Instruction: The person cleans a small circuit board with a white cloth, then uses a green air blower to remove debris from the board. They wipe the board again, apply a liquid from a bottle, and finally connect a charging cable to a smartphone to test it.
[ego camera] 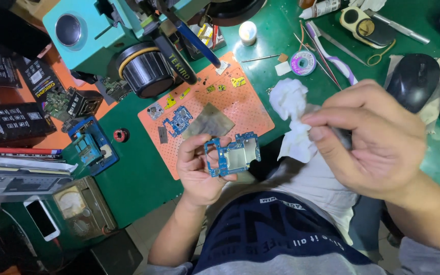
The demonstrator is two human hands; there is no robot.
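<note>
Cleaning looks to be the step in hand: left hand (198,170) pinches a blue circuit board (231,154) above the lap, right hand (370,137) fingers pressed together on white tissue (292,114), so wiping next calls for a light touch.

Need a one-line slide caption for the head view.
Left hand holds a blue circuit board while right hand pinches a white tissue above an orange mat.
</note>
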